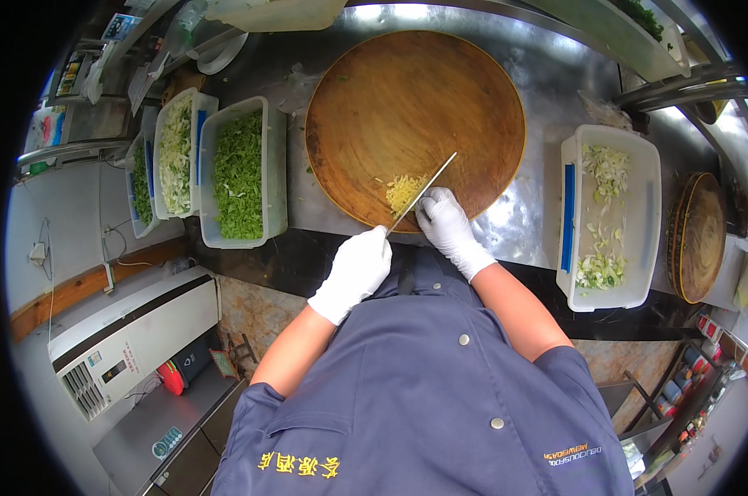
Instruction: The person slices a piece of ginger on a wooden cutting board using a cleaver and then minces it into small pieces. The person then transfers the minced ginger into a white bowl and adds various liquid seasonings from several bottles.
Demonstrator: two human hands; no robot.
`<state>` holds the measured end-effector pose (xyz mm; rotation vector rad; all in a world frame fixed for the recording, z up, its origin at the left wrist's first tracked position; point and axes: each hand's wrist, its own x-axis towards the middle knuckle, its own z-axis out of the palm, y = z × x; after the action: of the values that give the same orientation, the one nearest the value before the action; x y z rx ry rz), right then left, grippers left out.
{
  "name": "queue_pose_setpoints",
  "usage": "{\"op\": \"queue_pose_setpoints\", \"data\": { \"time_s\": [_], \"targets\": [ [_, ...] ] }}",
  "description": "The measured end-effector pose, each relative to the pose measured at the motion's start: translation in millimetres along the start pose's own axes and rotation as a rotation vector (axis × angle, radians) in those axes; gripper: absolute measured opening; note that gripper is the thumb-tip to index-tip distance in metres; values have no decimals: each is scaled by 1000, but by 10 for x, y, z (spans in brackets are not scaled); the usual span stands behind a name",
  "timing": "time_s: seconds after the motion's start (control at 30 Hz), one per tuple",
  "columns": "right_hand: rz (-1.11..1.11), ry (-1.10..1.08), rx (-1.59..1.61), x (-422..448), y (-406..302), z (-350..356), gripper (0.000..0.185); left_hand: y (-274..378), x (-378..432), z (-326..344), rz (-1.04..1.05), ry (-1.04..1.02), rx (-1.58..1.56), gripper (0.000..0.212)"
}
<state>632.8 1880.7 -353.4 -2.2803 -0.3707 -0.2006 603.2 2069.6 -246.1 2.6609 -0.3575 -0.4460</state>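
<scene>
My left hand (355, 270), in a white glove, grips the handle end of a knife (424, 189). Its blade is seen nearly edge-on and slants up and right over a round wooden chopping block (417, 105). Finely chopped pale yellow food (403, 193), perhaps ginger or garlic, lies by the blade's left side near the block's front edge. On the other side of the blade, my right hand (443, 220), also gloved in white, rests on the block with curled fingers close to the blade. Whether anything is held under those fingers is hidden.
Plastic tubs of chopped greens (240, 180) and paler shredded vegetable (176, 158) stand on the left. Another tub (643, 217) with scattered cut vegetable is on the right, beside smaller round wooden boards (702, 239). Metal shelving (684, 90) and tubs border the steel worktop (553, 80).
</scene>
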Motion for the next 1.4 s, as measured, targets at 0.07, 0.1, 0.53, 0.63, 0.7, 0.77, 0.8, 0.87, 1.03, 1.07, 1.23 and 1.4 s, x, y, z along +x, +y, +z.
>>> {"op": "queue_pose_setpoints", "data": {
  "time_s": [0.07, 0.1, 0.53, 0.63, 0.7, 0.77, 0.8, 0.87, 1.03, 1.07, 1.23, 1.4],
  "targets": [
    [30, -24, -12, -14, 16, -9, 9, 86, -41, -89, -26, -42, -7, 19],
    [37, -38, -13, -2, -1, -5, 9, 75, -48, -64, -33, -43, -22, 20],
    [77, -19, -19, -11, -4, 5, 9, 137, -44, -117, -103, -155, -17, 23],
    [50, -17, -31, -19, -28, 42, 8, -19, 30, 149, -53, -53, -60, 23],
    [48, -19, -26, -6, -26, 31, 8, -32, 66, 175, -53, -68, -37, 23],
    [39, -20, -37, -32, -31, 2, 8, -26, 77, 123, -32, -71, -23, 24],
    [38, -20, -41, -36, -49, -21, 8, -25, 58, 91, -24, -62, -29, 23],
    [26, -16, -59, -10, -62, -63, 8, -7, -14, 24, -9, -46, -41, 23],
    [76, -55, -100, -26, -77, -39, 8, 29, -48, 71, -73, -107, -46, 23],
    [63, -60, -97, -10, -76, -30, 8, -37, 2, 180, -63, -74, -60, 23],
    [58, -56, -96, -37, -22, -21, 8, 13, 68, 93, -7, -64, -45, 20],
    [68, -5, -99, -48, -20, -32, 9, 36, -36, 63, -20, -72, -42, 19]
  ]
}}
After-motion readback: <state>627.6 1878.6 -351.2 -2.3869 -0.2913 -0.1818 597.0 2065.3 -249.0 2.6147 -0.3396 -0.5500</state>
